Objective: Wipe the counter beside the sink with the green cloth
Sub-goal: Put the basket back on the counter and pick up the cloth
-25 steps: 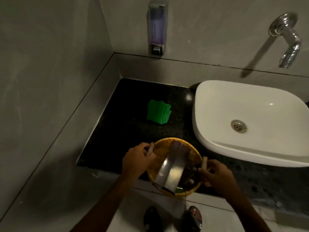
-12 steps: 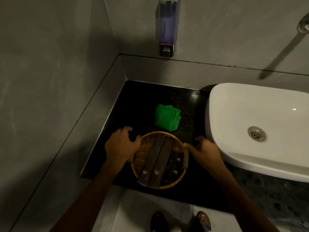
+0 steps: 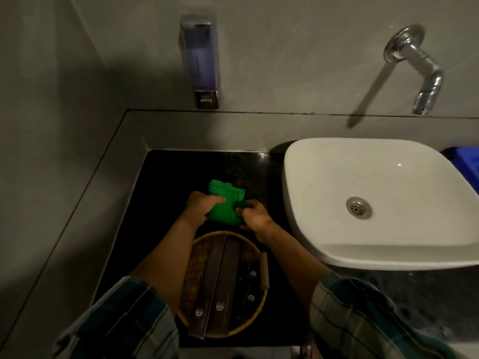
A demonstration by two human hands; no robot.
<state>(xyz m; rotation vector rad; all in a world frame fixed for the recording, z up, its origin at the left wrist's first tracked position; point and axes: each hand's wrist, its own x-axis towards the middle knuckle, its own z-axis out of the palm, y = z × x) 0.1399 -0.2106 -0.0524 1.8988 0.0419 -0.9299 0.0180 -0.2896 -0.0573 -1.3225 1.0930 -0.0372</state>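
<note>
A folded green cloth lies on the black stone counter left of the white sink. My left hand grips the cloth's left side, fingers curled over it. My right hand pinches its right edge. Both hands hide the cloth's near part.
A round wicker basket with dark flat packets stands on the counter's front edge under my forearms. A soap dispenser hangs on the back wall. A chrome tap sticks out above the sink. Grey walls close the left and back. A blue thing shows at far right.
Both hands let go of the basket, which now rests at the counter's front, and reached forward over it to take hold of the green cloth.
</note>
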